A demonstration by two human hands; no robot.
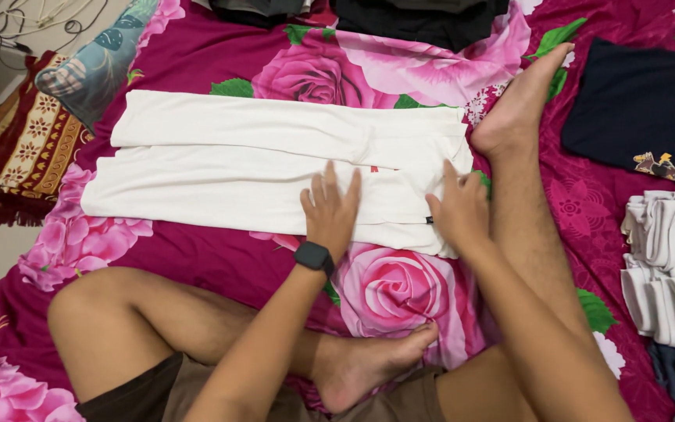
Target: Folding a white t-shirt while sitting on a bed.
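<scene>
a: where's the garment?

b: white trousers (259,168), laid flat on the bed (197,258), over a magenta sheet with big pink roses. legs folded one onto the other, running out toward the left; waist end at the right, just in front of the person.

a: hands?

b: left hand (332,209) flat on the lower edge of the cloth near the waist, fingers spread, grip apart, pressing and clamped on nothing. a black smartwatch (313,257) on that wrist. right hand (458,211) rests at the waistband corner, fingers loosely open on the fabric; can't tell whether any cloth is pinched under it.

a: posture?

b: seated on the bed, bare legs. right leg stretched forward, its foot (521,101) just beside the waist end of the trousers. left leg bent, foot tucked in close.

a: surroundings?

b: stack of folded white clothes (669,270) at the right edge. dark garment with a small printed figure (638,109) above it. more dark folded clothes (419,19) at the top. patterned pillow (95,70) top left, a red and gold rug (21,148) on the floor beside the bed.
</scene>
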